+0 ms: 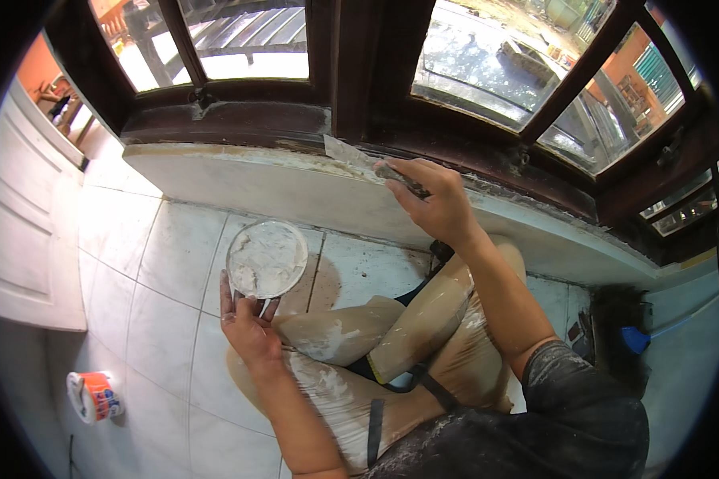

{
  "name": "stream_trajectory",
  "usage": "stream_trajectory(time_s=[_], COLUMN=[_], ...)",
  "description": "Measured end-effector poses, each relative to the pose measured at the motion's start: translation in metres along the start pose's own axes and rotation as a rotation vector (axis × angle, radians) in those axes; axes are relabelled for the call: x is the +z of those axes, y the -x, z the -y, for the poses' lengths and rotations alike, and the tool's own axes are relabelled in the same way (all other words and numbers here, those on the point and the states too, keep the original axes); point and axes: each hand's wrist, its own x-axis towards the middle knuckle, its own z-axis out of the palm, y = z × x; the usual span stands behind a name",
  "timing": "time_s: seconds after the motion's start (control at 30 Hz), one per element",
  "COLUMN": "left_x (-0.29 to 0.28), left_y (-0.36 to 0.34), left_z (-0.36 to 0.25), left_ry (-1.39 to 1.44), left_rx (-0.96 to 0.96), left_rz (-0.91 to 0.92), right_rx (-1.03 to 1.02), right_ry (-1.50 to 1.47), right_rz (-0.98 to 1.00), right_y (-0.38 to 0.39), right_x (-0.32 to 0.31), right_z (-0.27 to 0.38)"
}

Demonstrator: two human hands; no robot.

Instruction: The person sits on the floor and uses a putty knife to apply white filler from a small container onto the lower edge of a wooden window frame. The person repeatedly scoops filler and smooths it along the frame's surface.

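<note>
My right hand [435, 195] grips the handle of a putty knife [351, 157], its fingers wrapped around it. The knife's pale, smeared blade lies against the ledge [248, 158] under the dark window frame. Lower and to the left, my left hand [250, 326] holds a round lid [303, 275] by its near edge, fingers beneath it. White putty [268, 254] is spread thickly over the lid. White smears mark my fingers and my trousers [327, 339].
Dark wooden windows [351, 72] rise behind the ledge. At left, a white and orange tub [96, 397] rests on the tiled floor [168, 247], near a white panelled door [28, 215]. A blue brush [636, 339] with a pale handle is at right. My legs are folded before the wall.
</note>
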Motion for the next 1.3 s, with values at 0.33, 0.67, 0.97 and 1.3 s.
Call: stream_trajectory(time_s=[0.33,0.67,0.97,1.3], left_x=[-0.002,0.018,0.009,0.014], left_y=[0.001,0.013,0.010,0.012], left_z=[0.000,0.012,0.013,0.011], left_ry=[0.022,0.037,0.057,0.095], left_rx=[-0.006,-0.060,-0.081,0.012], left_rz=[0.009,0.139,0.090,0.168], right_rx=[0.103,-0.096,-0.286,0.483], right_ry=[0.269,0.102,0.339,-0.641], right_rz=[-0.072,0.042,0.300,0.184], right_y=[0.050,0.101,0.141,0.131], right_x=[-0.019,-0.006,-0.009,0.005], right_z=[0.015,0.086,0.078,0.095])
